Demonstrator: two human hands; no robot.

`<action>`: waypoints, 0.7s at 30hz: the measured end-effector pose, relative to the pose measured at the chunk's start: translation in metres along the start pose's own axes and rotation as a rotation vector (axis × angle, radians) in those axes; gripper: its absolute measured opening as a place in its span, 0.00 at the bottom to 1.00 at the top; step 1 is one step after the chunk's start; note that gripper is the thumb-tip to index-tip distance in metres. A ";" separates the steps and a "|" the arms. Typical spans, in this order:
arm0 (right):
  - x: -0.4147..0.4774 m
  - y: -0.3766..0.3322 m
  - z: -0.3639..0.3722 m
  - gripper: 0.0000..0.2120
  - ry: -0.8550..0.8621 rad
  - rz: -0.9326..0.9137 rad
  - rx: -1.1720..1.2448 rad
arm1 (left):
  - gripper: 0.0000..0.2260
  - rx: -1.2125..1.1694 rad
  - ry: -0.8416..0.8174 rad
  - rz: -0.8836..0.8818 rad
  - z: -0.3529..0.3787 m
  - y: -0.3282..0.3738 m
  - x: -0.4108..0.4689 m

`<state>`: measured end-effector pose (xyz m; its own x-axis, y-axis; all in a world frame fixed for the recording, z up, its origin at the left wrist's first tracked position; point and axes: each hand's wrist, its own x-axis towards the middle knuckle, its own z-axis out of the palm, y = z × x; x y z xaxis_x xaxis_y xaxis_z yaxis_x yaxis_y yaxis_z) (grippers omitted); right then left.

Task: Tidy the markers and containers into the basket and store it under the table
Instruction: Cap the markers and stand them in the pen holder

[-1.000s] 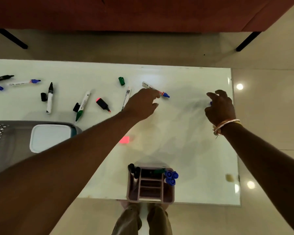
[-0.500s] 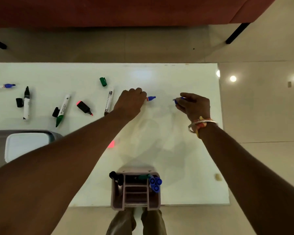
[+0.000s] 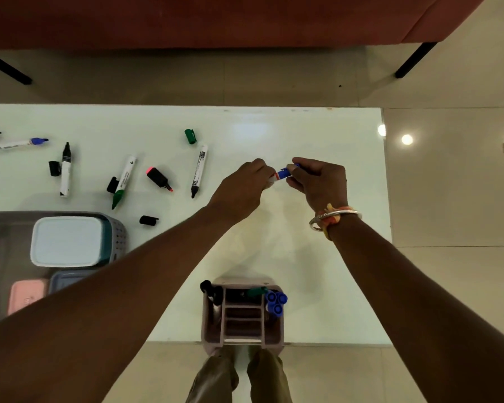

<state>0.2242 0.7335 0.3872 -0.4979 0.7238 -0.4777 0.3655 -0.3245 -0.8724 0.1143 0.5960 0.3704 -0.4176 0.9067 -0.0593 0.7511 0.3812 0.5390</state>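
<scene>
My left hand (image 3: 245, 187) grips a blue marker (image 3: 280, 175) above the white table (image 3: 303, 257), its blue tip end pointing right. My right hand (image 3: 320, 184) pinches a blue cap (image 3: 296, 166) right at that tip; cap and tip touch. Near the table's front edge stands a pink organiser (image 3: 242, 315) with black, green and blue markers in it. At the left sits a grey basket (image 3: 120, 234) with a white-lidded container (image 3: 66, 241), a grey one (image 3: 64, 282) and a pink one (image 3: 26, 295) inside.
Loose on the table's left half lie several uncapped markers: a green one (image 3: 124, 181), black ones (image 3: 199, 170) (image 3: 65, 170), a blue one (image 3: 19, 143), a short highlighter (image 3: 159, 178). Loose caps lie there too: green (image 3: 190, 136), black (image 3: 149, 220) (image 3: 54, 168). A red sofa (image 3: 216, 18) stands behind.
My left hand lifted the blue marker off the table. My right hand brought the blue cap leftward until it met the marker's tip.
</scene>
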 end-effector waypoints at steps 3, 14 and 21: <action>-0.010 -0.001 0.005 0.12 -0.005 -0.051 -0.080 | 0.05 -0.118 0.015 -0.034 -0.004 0.004 -0.008; -0.068 -0.020 0.032 0.15 -0.036 -0.226 -0.070 | 0.10 -0.698 0.151 -0.284 -0.033 0.041 -0.049; -0.118 -0.021 0.023 0.18 -0.092 -0.306 -0.230 | 0.06 -0.933 0.006 -0.305 -0.053 0.042 -0.088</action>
<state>0.2569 0.6410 0.4598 -0.6761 0.7047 -0.2151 0.3506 0.0509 -0.9351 0.1554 0.5227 0.4424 -0.5311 0.7913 -0.3030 -0.0938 0.3005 0.9492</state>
